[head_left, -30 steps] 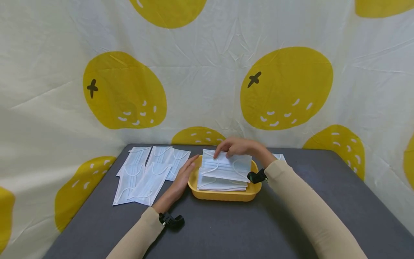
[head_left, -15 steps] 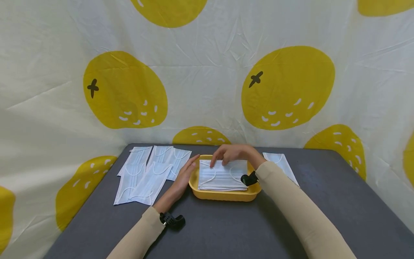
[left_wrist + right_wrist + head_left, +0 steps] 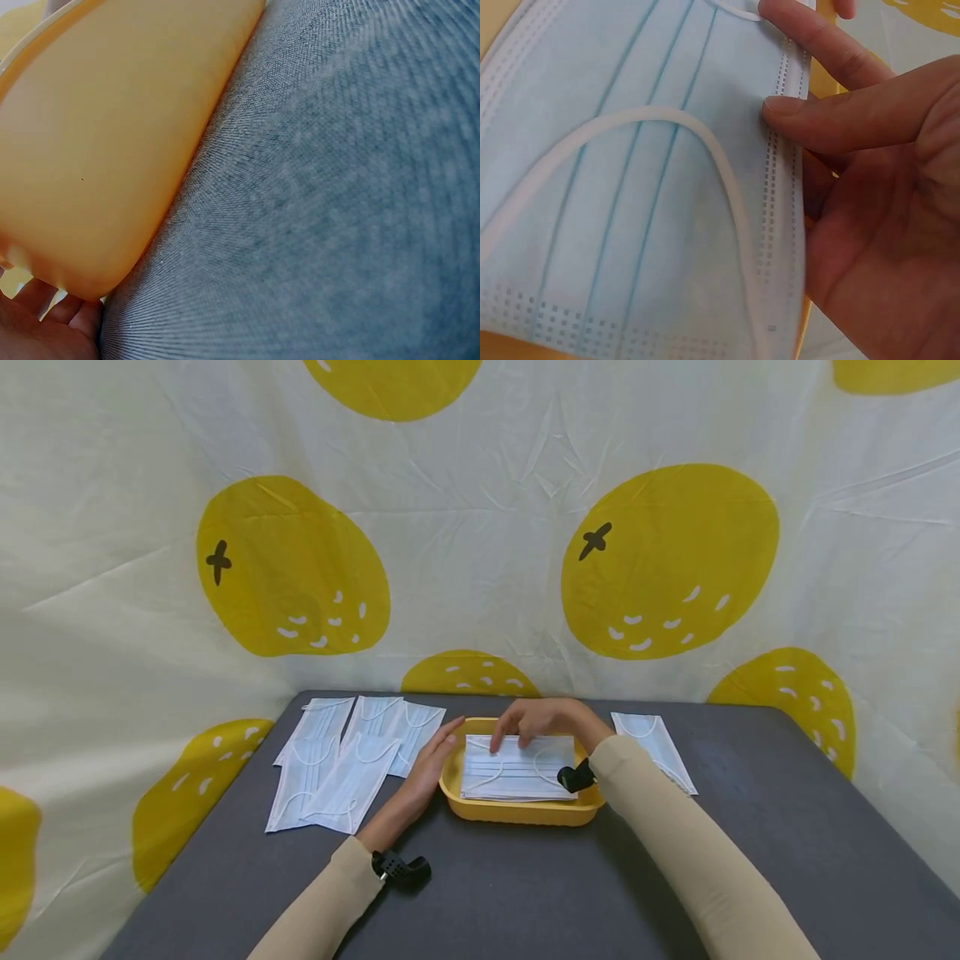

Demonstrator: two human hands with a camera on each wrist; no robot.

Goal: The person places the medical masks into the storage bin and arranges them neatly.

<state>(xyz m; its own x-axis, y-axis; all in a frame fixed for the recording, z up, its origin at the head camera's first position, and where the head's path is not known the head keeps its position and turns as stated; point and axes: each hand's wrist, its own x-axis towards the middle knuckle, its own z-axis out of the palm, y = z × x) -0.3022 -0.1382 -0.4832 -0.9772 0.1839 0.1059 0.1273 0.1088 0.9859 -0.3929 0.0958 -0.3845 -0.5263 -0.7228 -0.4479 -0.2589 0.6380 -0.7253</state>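
Observation:
A yellow plastic tray (image 3: 525, 812) holds a stack of pale blue face masks (image 3: 517, 770), lying flat with white ear loops on top. My left hand (image 3: 426, 770) rests along the tray's left side, fingers extended; in the left wrist view its fingers (image 3: 45, 304) touch the tray's wall (image 3: 97, 150). From the far side, my right hand (image 3: 543, 718) reaches over the stack. In the right wrist view, the thumb and index fingertip of the right hand (image 3: 877, 172) rest on the top mask (image 3: 652, 187) near its edge, while other fingers are partly hidden behind that edge.
Several face masks (image 3: 330, 777) lie overlapping on the grey table (image 3: 480, 893) left of the tray. Another face mask (image 3: 654, 743) lies to the right, behind the right forearm. A curtain (image 3: 480, 568) with yellow fruit prints hangs behind the table.
The right hand has lowered the top mask onto the stack, where it now lies flat and lined up. The right arm shifted slightly left, uncovering the mask at right. The left hand stays put.

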